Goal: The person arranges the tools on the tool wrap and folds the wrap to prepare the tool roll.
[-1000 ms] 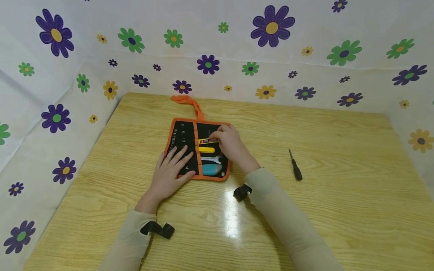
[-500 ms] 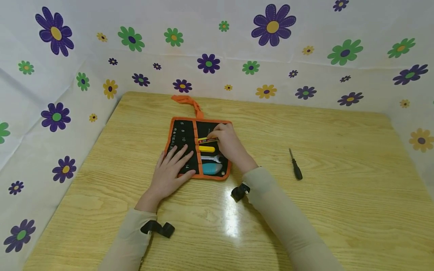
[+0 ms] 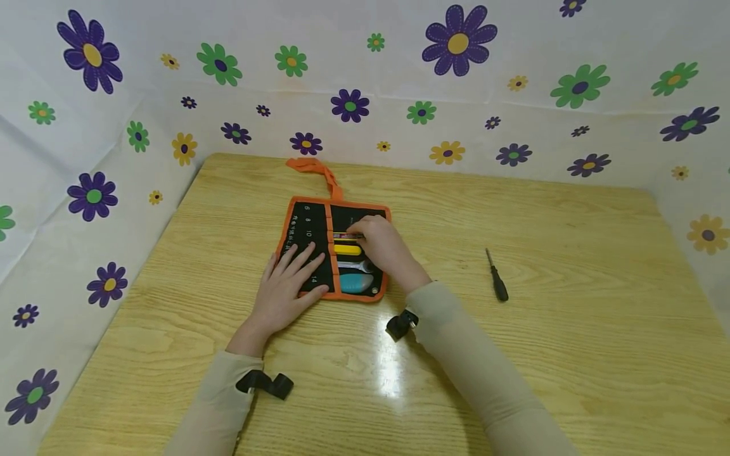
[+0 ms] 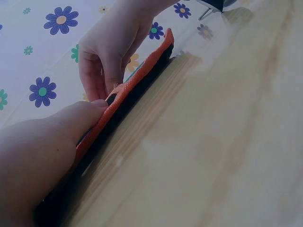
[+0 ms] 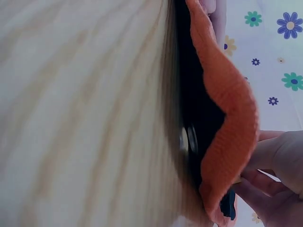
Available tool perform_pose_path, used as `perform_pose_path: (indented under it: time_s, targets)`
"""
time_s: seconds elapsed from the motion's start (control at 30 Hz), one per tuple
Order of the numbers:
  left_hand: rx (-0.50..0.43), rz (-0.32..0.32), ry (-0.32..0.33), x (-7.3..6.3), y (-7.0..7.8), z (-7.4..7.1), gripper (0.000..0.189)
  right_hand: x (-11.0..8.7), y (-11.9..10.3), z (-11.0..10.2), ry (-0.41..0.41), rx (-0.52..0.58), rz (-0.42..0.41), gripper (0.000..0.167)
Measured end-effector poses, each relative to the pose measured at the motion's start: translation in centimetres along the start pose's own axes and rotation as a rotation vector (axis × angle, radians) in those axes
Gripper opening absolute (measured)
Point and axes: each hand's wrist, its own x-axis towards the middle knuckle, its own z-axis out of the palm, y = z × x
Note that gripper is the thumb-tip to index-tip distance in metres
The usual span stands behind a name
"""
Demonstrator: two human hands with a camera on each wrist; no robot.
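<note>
A black fabric tool pouch (image 3: 315, 218) with orange edging lies unrolled on the wooden table. My left hand (image 3: 285, 285) rests on its left half, fingers spread flat. At the upper right of the pouch, my right hand (image 3: 388, 244) pinches a slim yellow-and-black tool with a reddish printed label (image 3: 345, 236), whose left end sits in the orange-trimmed pocket; its exact kind does not show. Below it, a yellow-handled tool (image 3: 348, 250), a wrench (image 3: 355, 266) and a teal-handled tool (image 3: 355, 282) sit in the pocket row. The right wrist view shows the raised pouch edge (image 5: 236, 109) beside the right fingers.
A black-handled screwdriver (image 3: 498, 278) lies on the table (image 3: 570, 304) to the right of the pouch. An orange strap (image 3: 322, 171) trails from the pouch toward the back edge. Flower-printed white cloth (image 3: 393, 69) surrounds the table's back and sides.
My right hand has shifted slightly left and down along the pouch, and the labelled tool has turned flatter, more in line with its pocket. The left hand has stayed in place.
</note>
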Motion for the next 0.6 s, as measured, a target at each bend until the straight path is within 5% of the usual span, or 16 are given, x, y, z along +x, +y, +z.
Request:
perform_pose_path:
  time_s: [0.6]
  targets:
    - [-0.014,0.002,0.017,0.0,0.3,-0.2,0.066,-1.2,1.0,-0.8,0.007,0.098,0.119,0.017]
